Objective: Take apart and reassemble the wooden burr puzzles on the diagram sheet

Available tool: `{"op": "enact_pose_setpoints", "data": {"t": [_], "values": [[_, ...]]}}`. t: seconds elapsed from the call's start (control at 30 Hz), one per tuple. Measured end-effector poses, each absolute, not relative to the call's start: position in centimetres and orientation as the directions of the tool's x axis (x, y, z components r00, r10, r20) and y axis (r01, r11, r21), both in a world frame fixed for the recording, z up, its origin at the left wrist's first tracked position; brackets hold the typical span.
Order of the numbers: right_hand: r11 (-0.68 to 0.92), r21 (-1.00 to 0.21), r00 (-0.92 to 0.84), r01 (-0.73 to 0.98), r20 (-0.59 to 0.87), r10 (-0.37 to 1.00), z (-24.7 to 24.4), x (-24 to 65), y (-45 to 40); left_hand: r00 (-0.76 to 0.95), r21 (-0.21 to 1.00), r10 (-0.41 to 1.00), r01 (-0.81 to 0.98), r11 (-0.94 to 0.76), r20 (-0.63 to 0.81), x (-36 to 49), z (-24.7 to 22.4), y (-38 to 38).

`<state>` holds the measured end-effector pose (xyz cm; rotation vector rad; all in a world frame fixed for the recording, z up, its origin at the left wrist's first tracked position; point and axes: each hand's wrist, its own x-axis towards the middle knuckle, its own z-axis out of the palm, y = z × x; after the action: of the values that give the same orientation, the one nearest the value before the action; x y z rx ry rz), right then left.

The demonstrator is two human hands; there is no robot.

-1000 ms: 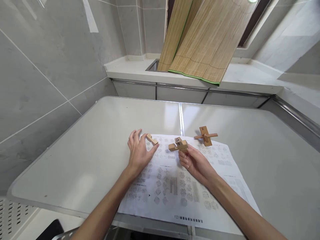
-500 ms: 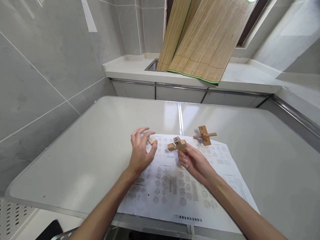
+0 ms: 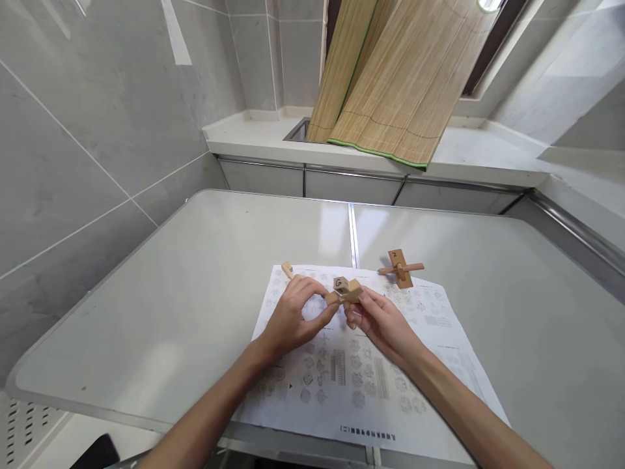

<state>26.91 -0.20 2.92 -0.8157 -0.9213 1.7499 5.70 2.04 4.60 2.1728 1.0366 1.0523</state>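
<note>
Wooden burr puzzle pieces (image 3: 352,291), fitted together and marked with a black handwritten character, are raised above the printed sheet (image 3: 336,404). My right hand (image 3: 385,322) pinches their right end between thumb and fingers. At their left end, the thumb and fingertips of my left hand (image 3: 295,316) close on the same pieces. Just beyond my left knuckles a loose notched wooden piece (image 3: 287,269) lies at the sheet's far left corner. To the right, a crossed wooden assembly (image 3: 401,268) marked "2" rests at the sheet's far edge.
The sheet lies on a pale folding table (image 3: 195,293) with a metal seam. Behind it is a white counter (image 3: 258,140) with a sink (image 3: 296,130) and a bamboo mat (image 3: 395,85) hanging over its edge. A dark object (image 3: 97,453) is at lower left.
My left hand has moved right, away from the loose piece, onto the left end of the held pieces. The held pieces have turned slightly in my right hand.
</note>
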Motion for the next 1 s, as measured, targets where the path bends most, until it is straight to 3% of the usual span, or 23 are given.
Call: {"op": "enact_pose_setpoints", "data": {"t": [0.27, 0.43, 0.6, 0.77, 1.0], "values": [[-0.039, -0.994, -0.144, -0.107, -0.023, 0.989, 3.0, 26.4, -0.7, 0.457, 0.642, 0.744, 0.39, -0.66, 0.487, 5.9, 4.8, 1.6], [0.029, -0.992, 0.019, 0.126, 0.032, 0.999, 1.9, 26.5, -0.9, 0.333, 0.615, 0.77, 0.466, -0.636, 0.543, 5.5, 4.8, 1.9], [0.124, -0.952, 0.092, 0.281, 0.155, 0.984, 2.0, 26.8, -0.7, 0.133, 0.544, 0.824, 0.692, -0.475, 0.551, 3.6, 4.9, 3.1], [0.13, -0.916, 0.087, 0.38, 0.175, 0.981, 1.8, 26.9, -0.7, -0.038, 0.415, 0.853, 0.884, -0.214, 0.521, 1.5, 4.8, 4.4], [0.145, -0.885, 0.073, 0.443, 0.196, 0.978, 1.5, 27.0, -0.7, -0.118, 0.367, 0.953, 0.93, 0.007, 0.28, 0.9, 4.6, 4.5]]}}
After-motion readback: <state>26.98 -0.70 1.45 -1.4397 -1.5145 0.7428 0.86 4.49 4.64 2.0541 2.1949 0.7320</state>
